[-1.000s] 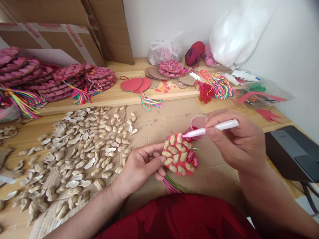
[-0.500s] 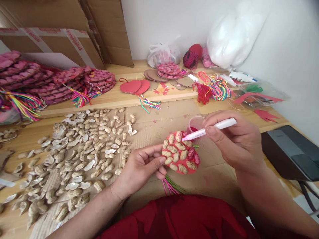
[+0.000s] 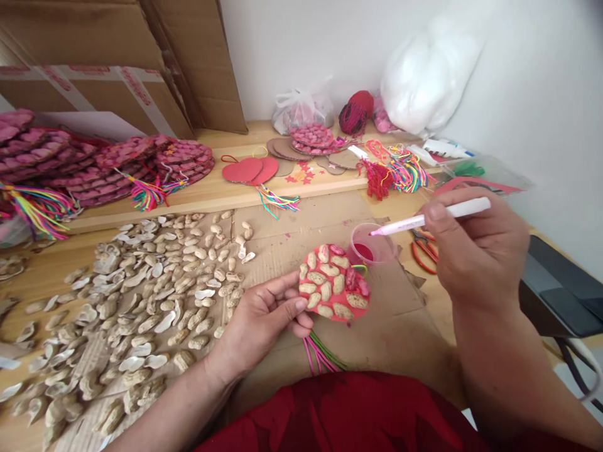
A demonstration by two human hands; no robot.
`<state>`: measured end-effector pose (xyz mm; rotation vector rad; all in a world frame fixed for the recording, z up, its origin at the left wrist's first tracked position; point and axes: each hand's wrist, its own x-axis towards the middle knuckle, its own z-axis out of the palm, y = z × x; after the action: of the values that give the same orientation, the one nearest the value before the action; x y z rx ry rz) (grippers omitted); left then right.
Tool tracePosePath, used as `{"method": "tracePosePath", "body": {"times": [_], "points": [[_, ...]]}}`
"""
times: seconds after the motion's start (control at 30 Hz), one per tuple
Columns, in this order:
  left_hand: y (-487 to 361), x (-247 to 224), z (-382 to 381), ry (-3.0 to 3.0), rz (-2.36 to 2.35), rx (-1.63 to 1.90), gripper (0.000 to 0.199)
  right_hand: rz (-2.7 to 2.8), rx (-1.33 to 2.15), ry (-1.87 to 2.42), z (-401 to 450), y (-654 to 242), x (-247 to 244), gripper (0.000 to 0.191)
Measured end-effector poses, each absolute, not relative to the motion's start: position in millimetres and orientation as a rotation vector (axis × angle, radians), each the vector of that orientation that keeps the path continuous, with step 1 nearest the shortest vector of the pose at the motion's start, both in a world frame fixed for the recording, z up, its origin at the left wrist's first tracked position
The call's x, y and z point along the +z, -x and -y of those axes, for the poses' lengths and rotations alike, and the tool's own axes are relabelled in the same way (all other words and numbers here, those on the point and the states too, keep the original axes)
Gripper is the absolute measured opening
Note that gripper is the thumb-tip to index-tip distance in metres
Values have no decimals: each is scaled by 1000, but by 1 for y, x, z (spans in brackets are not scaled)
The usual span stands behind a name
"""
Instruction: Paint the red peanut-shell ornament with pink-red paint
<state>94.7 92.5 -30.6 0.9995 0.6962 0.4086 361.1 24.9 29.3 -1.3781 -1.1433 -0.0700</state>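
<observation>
Between the thumb and fingers of my left hand [image 3: 266,320] is the edge of a round red disc [image 3: 315,305] covered with peanut shells. A few shells at its upper and right side are painted pink; the others are plain tan. Pink and green cords [image 3: 325,355] hang below it. My right hand [image 3: 480,251] grips a white paint marker [image 3: 438,216], its pink tip pointing left. That tip is over a clear plastic cup [image 3: 387,251] with dark pink liquid in it; whether it touches the cup cannot be told. The cup stands just behind the disc.
Many peanut shells [image 3: 155,301] are spread over cardboard on the left. Stacks of pink shell discs [image 3: 183,160], red discs [image 3: 242,169] and tassels [image 3: 407,172] lie along the raised back shelf. Red-handled scissors [image 3: 425,254] and a black device [image 3: 560,282] are at the right.
My right hand has carried the paint marker off the disc, rightward and up to the cup. A top shell on the disc now looks pinker. My left hand keeps its hold.
</observation>
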Motion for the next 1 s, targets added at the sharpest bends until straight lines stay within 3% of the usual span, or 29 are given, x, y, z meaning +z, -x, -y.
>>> {"method": "tracePosePath", "body": {"times": [0.3,0.77,1.0], "points": [[-96,-30,-93,-995,-748,419,28,1408,-53,1797,-24,-357,24,8],[-97,-25,-92,-1074,-725,338,29,1570,-141,1775,-29,-353,20,1],[-96,-26,-92,-1057,-727,350,30,1548,-10,1749,-27,-351,21,2]]}}
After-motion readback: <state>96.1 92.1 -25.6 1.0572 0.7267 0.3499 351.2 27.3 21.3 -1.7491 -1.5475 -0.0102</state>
